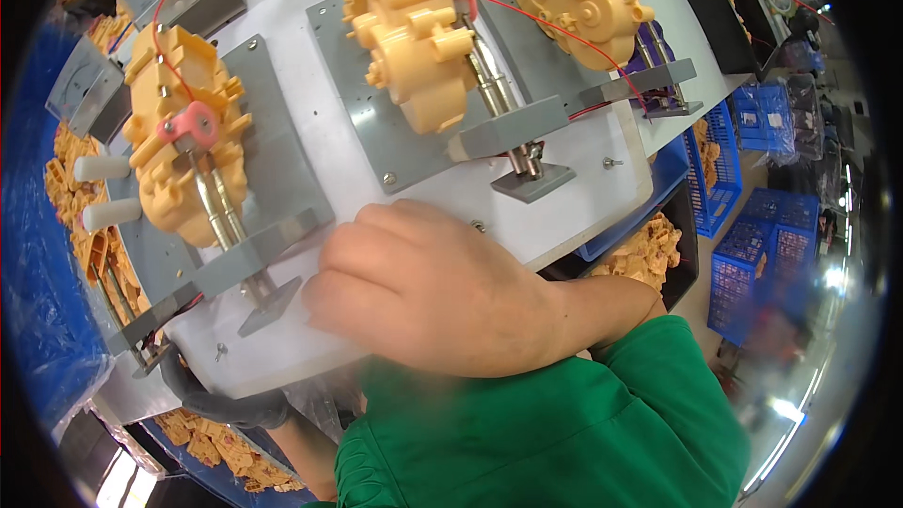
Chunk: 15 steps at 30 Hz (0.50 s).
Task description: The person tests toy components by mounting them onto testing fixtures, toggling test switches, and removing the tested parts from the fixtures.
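My right hand (pixel 423 287), bare and slightly blurred, is over the white worktop between two test fixtures. Its fingers curl under the palm, hiding anything inside them. My left hand (pixel 221 403), in a dark grey glove, reaches the front left edge of the worktop beside a grey fixture bar (pixel 150 320); its fingers cannot be made out clearly. Left of my right hand, a yellow plastic housing (pixel 183 169) with a pink piece (pixel 193 125) sits on a grey plate, two metal rods against it. Beyond my right hand stands another yellow housing (pixel 414 66), rods at its side.
A third yellow housing (pixel 578 9) stands at the far right of the worktop (pixel 574 216), with red wires running across. Meters (pixel 85 85) line the left. Yellow parts (pixel 644 254) fill a bin below the right edge; more parts (pixel 221 447) lie below the front. Blue crates (pixel 762 245) stand on the floor.
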{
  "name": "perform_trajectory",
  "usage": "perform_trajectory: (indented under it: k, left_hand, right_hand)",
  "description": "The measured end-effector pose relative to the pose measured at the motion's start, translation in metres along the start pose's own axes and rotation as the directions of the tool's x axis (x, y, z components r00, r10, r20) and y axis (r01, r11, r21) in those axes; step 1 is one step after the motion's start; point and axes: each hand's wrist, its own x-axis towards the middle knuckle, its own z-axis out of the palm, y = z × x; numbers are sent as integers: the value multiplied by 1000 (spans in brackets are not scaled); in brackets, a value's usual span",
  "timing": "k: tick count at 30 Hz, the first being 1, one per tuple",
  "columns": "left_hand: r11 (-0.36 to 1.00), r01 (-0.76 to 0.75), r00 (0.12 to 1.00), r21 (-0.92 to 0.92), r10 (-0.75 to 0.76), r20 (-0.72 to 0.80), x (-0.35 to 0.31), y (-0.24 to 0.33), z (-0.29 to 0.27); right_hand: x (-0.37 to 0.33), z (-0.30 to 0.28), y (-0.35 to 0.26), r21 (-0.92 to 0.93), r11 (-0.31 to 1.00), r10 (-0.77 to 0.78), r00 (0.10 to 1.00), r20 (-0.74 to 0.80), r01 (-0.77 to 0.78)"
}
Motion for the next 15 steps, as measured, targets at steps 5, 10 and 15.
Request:
perform_trajectory:
  k: [5,10,15]
  left_hand:
    - [995,26,999,94,-28,15,6,1,1]
    - [850,-322,942,417,331,53,9,-1,0]
    - [979,-23,999,201,31,-38,2,-2,-3]
  right_hand:
    - [0,1,2,4,1000,-30,999,-20,31]
    - [0,2,2,24,999,-28,999,-33,28]
    - [0,1,2,25,999,-24,999,-37,25]
